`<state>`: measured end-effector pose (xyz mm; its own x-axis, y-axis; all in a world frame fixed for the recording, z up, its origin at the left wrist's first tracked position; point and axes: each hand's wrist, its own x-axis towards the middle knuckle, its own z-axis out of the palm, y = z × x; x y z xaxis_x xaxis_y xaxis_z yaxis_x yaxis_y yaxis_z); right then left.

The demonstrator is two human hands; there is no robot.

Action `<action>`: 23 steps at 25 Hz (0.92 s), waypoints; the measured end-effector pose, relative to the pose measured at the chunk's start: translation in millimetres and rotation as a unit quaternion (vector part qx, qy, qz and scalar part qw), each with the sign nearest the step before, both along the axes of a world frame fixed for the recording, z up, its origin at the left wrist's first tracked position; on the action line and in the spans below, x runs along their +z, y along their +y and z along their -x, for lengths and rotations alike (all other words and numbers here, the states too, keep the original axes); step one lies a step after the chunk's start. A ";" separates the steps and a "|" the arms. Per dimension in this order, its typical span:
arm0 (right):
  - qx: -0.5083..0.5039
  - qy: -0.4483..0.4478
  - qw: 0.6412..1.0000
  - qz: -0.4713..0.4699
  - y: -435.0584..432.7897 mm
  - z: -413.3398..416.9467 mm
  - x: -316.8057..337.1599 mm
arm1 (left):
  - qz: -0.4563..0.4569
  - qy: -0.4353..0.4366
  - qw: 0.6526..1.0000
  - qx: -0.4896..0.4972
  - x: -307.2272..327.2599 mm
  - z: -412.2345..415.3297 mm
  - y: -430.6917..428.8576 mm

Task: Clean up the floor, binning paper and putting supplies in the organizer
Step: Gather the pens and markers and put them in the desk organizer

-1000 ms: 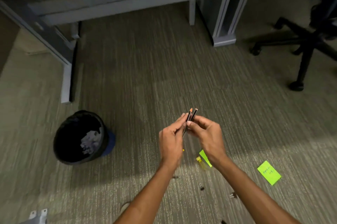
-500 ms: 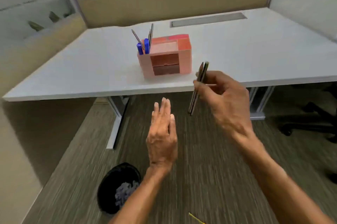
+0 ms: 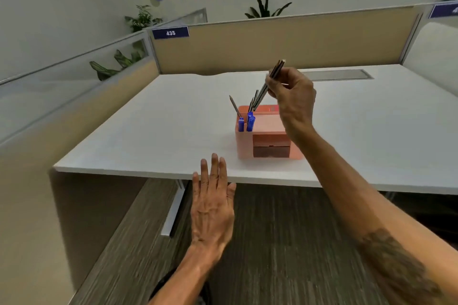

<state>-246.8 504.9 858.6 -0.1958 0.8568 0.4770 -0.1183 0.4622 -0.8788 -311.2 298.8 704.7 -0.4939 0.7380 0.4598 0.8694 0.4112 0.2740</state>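
Your right hand moved up, pinching pencils, probably two, over the pink organizer; left hand flat, empty.

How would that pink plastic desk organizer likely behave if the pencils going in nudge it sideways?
The pink plastic desk organizer looks light, so on the smooth white desk it would probably slide, not tip; its base seems broad for its height. The two dark pencils in the right hand look stiff enough to push it. The left hand isn't steadying it.
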 end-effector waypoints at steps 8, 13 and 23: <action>0.007 -0.120 0.993 0.021 40.0 59.5 -32.4 | 0.017 -0.014 1.000 -0.014 -9.0 25.5 19.9; 0.017 -0.191 0.981 0.022 46.0 52.3 -38.1 | 0.015 -0.020 0.999 -0.020 -22.3 17.9 29.9; -0.096 -0.202 0.957 -0.182 -25.9 -73.5 -122.5 | 0.026 -0.014 0.998 -0.060 -80.9 -48.3 20.9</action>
